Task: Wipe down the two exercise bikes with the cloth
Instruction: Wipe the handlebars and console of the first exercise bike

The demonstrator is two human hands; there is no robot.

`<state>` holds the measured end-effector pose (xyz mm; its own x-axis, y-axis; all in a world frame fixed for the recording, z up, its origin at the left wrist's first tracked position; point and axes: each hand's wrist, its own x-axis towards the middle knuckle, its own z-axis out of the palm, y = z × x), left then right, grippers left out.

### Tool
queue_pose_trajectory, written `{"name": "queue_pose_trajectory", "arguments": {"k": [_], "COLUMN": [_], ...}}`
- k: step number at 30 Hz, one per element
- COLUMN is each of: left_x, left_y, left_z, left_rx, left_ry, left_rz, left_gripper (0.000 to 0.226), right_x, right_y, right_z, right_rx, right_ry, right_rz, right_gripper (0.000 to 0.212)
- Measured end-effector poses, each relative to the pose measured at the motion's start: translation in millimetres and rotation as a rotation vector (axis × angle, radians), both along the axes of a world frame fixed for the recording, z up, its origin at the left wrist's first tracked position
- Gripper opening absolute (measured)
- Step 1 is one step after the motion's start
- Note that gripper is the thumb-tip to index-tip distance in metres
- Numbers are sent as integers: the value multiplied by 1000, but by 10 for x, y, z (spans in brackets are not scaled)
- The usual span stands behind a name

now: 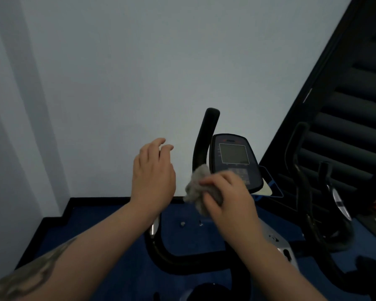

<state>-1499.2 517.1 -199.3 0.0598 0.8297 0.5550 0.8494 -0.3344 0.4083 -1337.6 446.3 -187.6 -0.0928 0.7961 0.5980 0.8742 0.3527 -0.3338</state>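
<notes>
Open space left of console (pixel 234 161); upright handlebar (pixel 206 137) just beside it.

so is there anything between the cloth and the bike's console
Nothing visible. The right hand holds the grey cloth bunched at the console's lower left edge, beside the upright handlebar. Whether it touches yet is unclear. The left hand hovers open off to the left, clear of both.

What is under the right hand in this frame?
The right hand grips a crumpled grey cloth, pressed near the lower edge of the bike's console. The console's lower button area is partly covered, and the handlebar base there is hidden.
</notes>
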Motion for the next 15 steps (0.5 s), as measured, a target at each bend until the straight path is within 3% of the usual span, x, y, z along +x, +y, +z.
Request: {"name": "queue_pose_trajectory", "arguments": {"k": [4,6,15], "left_x": [-9,-10,-15], "left_y": [2,2,21], "left_z": [17,13,-26], "left_rx": [-2,7,43], "left_ry": [1,4,-34], "left_rz": [6,5,15], "left_gripper": [42,42,42], "right_x": [-198,-159,46], "right_y": [268,252,171], "right_z": [140,133,161], "right_rx": [-35,-67,-39], "right_ry": [-403,-514,-569], "right_rz": [-42,-28,139], "right_gripper": [19,20,12]}}
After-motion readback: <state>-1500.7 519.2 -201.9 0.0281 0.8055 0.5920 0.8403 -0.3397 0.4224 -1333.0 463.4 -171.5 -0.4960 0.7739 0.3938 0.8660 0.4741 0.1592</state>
